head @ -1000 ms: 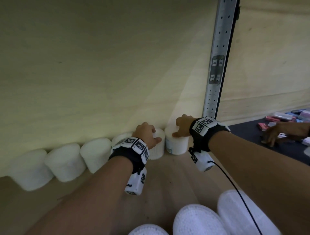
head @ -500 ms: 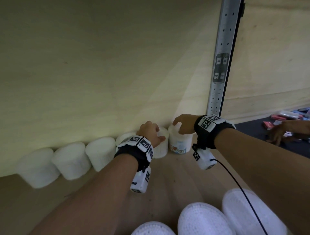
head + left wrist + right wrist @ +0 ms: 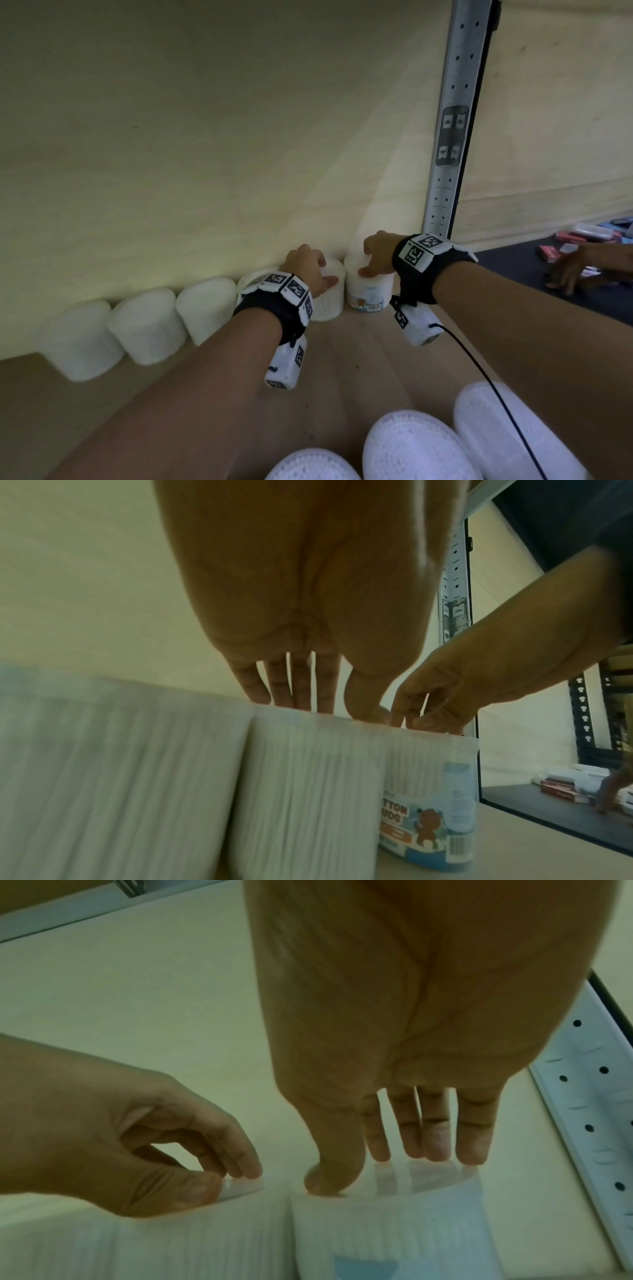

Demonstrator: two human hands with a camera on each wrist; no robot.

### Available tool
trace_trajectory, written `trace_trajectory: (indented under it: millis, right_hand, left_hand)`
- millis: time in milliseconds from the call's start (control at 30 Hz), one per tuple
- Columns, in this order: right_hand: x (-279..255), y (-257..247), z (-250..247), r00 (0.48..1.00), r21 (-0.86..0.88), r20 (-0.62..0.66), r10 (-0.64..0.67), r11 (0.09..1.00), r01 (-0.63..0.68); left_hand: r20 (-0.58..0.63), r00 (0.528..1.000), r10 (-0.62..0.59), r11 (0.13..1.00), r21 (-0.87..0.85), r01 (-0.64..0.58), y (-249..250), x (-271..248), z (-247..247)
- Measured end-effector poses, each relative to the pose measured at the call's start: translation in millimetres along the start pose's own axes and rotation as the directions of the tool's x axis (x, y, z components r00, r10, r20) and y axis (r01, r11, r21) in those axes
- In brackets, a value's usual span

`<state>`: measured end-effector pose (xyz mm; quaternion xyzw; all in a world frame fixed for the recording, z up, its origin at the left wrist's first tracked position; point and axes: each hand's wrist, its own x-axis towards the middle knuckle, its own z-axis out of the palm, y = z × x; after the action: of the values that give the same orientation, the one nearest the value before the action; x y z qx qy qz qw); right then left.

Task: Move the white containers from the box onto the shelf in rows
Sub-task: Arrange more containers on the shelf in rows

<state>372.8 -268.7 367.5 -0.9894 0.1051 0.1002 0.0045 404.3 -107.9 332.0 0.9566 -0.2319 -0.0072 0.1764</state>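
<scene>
White ribbed containers stand in a row along the shelf's back wall. My left hand (image 3: 308, 270) grips the top of one white container (image 3: 329, 301) from above, thumb in front and fingers behind. My right hand (image 3: 376, 255) grips the lid of the labelled container (image 3: 370, 294) at the row's right end. The left wrist view shows my left hand (image 3: 325, 710) on its container (image 3: 308, 777) beside the labelled container (image 3: 428, 791). In the right wrist view my right hand (image 3: 394, 1172) holds the labelled container (image 3: 394, 1231), and my left hand (image 3: 236, 1177) pinches a lid edge.
Three more containers (image 3: 147, 329) stand to the left in the row. Round white container tops (image 3: 418, 445) fill the lower foreground. A perforated metal upright (image 3: 448, 137) rises just right of the row. Another person's hand (image 3: 575, 270) rests on a dark surface with small packs (image 3: 582, 233).
Both hands stay on their containers. The right container has shifted slightly, so its printed label now faces the front.
</scene>
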Motion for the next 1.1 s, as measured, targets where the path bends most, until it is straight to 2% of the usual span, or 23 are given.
trace_trajectory:
  millis: [133, 333, 433, 533, 733, 1100]
  right_hand:
    - [-1, 3, -2, 0.999, -0.001, 0.02, -0.043, 0.999, 0.043]
    - [1, 8, -4, 0.993, 0.088, 0.061, -0.102, 0.991, 0.096]
    - [-3, 8, -8, 0.996, 0.116, 0.027, -0.087, 0.99, 0.083]
    - [-3, 6, -5, 0.999, 0.072, -0.039, -0.032, 0.997, 0.035]
    - [1, -1, 5, 0.999, 0.003, -0.036, 0.013, 1.0, -0.013]
    - [-1, 6, -1, 0.994, -0.012, 0.019, -0.108, 0.994, 0.108]
  left_hand:
    - [-0.001, 1.0, 0.001, 1.0, -0.009, -0.001, 0, 0, -1]
    - [-0.015, 1.0, -0.001, 1.0, -0.021, 0.001, 0, -1, 0]
    - [-0.011, 1.0, 0.001, 1.0, -0.019, -0.002, 0, 0, -1]
    - [-0.009, 1.0, 0.002, 1.0, -0.013, -0.002, 0, 0, -1]
    - [-0.006, 1.0, -0.002, 1.0, -0.017, 0.002, 0, -1, -1]
    - [-0.006, 1.0, -0.006, 1.0, -0.01, 0.006, 1, -2, 0]
